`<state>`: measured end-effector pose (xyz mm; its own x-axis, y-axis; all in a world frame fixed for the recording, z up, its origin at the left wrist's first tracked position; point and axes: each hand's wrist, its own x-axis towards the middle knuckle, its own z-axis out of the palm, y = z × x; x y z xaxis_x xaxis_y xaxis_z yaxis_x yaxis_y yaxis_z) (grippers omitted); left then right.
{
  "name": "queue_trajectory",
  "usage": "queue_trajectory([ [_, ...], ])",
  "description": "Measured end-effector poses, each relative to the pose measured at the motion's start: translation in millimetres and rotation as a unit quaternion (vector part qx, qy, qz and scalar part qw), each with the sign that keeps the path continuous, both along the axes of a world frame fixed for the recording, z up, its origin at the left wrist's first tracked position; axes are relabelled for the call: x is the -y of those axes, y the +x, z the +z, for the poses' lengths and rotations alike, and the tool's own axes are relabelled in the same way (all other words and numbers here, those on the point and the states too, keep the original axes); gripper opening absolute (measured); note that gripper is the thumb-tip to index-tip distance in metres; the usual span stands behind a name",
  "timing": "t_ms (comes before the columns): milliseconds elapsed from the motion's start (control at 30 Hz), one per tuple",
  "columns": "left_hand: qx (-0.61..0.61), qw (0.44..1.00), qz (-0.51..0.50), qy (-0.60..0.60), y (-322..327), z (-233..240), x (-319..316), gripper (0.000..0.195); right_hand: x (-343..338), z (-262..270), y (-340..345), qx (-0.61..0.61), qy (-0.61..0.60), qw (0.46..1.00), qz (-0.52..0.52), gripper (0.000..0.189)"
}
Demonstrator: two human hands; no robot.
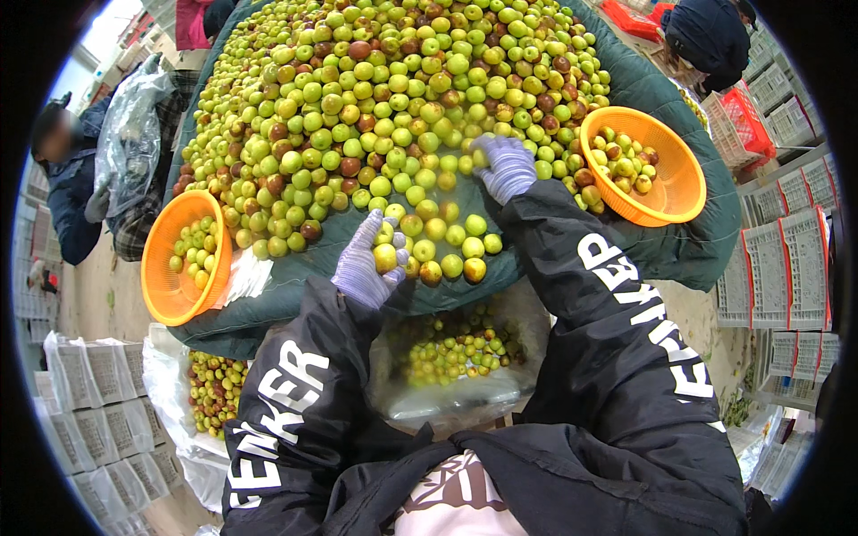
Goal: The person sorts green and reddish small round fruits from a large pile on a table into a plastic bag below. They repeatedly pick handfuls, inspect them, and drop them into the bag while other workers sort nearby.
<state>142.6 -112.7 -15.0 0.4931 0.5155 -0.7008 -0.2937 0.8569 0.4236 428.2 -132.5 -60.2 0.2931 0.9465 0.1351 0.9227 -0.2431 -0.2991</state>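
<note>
A large heap of green and reddish-brown jujubes [322,100] covers the dark green quilted cloth [295,271] before me. My left hand [372,261], in a pale purple knit glove, is palm up at the heap's near edge. It holds a few jujubes [385,258] in its curled fingers. My right hand [506,166], gloved alike, reaches into the heap on the right. A jujube [480,159] shows between its thumb and fingers; whether it is gripped is unclear. Several loose jujubes [452,266] lie between my hands, and some beside them are blurred.
Orange plastic baskets holding jujubes stand at left [153,268] and right [690,167]. Below the table edge, a plastic-lined container [462,402] holds more jujubes. Stacked crates [100,429] line both sides. One person [70,174] is at left, another [710,40] at upper right.
</note>
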Motion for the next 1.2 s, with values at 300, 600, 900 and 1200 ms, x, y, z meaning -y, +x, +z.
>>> queue_trajectory([
  [300,0.094,0.993,-0.067,0.005,-3,-7,-10,0.044,5,42,-60,-0.813,-0.026,0.570,0.121,0.045],
  [600,0.273,0.956,-0.107,0.030,-2,-3,-5,0.048,27,73,-89,-0.919,-0.057,0.372,-0.119,0.050],
  [900,0.340,0.934,-0.093,0.048,6,1,-2,0.048,22,15,-87,-0.902,0.002,0.431,-0.038,0.037],
  [1200,0.061,0.948,-0.146,0.275,12,5,1,0.041,34,56,-98,-0.890,-0.104,0.439,-0.060,0.040],
])
